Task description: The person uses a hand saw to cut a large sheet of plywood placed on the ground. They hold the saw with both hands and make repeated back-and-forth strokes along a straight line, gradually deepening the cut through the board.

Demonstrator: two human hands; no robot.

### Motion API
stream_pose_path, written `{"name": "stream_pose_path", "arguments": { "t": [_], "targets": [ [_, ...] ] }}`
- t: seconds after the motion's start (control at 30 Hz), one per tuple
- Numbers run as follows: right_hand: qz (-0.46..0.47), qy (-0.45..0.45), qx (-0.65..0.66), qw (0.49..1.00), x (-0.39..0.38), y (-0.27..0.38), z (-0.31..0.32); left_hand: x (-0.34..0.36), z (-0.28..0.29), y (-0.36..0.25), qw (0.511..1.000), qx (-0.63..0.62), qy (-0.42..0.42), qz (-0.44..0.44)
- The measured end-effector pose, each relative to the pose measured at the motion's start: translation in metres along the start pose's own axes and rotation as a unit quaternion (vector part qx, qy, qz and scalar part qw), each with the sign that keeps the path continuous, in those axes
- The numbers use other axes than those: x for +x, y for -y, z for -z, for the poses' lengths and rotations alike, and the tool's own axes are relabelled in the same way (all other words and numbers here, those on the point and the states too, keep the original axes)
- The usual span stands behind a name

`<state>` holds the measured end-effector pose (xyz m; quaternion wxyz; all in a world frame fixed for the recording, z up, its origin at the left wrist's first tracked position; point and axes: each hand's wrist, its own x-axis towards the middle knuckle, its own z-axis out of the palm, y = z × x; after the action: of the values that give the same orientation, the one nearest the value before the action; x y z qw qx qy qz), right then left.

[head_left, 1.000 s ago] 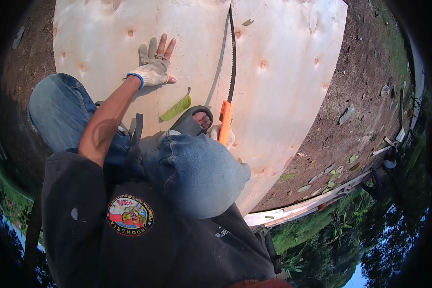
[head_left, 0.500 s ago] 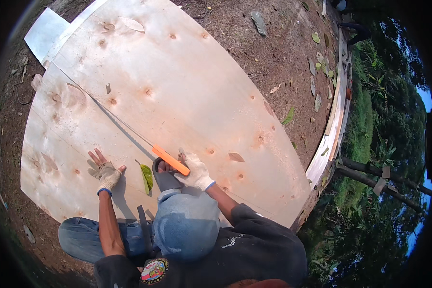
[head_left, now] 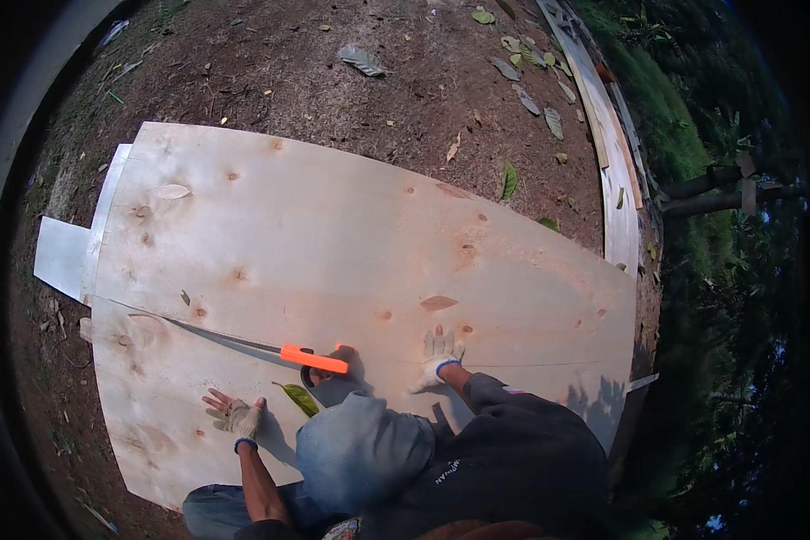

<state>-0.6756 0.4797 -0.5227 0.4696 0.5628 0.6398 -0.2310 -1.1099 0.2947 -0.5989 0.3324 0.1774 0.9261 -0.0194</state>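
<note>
One saw (head_left: 313,359), orange handle, lying on the big pale wood board (head_left: 333,225); no hand on it. Progress, judging by marks only: dark seam (head_left: 128,309) runs in from the board's left edge toward the saw blade, looks cut through at that end. Thin line (head_left: 549,364) goes on past the right hand (head_left: 438,351) toward the right edge; drawn or cut, can't tell. So probably part done. Both sides of the seam lie together, neither piece taken away, so separating looks left over. Whether the blade sits in the cut or just on top: can't tell.

Left hand (head_left: 237,418): gloved, palm down on the board, fingers spread wide, nothing held. Right hand: gloved, also flat on the board, fingers fanned and pointing to the far side, nothing held.

Saw position: between the hands, handle to the far right of the left fingers, left of the right fingers, apart from both. Blade points left, passing on the far side of the left hand. Green leaf (head_left: 299,398) on the near side of the handle, knee (head_left: 362,450) nearer than that.
</note>
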Motion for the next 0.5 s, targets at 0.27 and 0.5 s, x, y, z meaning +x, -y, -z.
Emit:
{"name": "stream_pose_path", "arguments": {
  "t": [0.27, 0.5],
  "targets": [
    [0.003, -0.003, -0.008, 1.0, -0.01, 0.001, 0.018, -0.004, -0.052, 0.034, 0.998, 0.047, -0.007, -0.039],
    [0.005, -0.015, -0.013, 1.0, -0.033, -0.011, 0.024, -0.049, -0.133, 0.058, 0.947, 0.26, -0.155, -0.109]
  ]
}}
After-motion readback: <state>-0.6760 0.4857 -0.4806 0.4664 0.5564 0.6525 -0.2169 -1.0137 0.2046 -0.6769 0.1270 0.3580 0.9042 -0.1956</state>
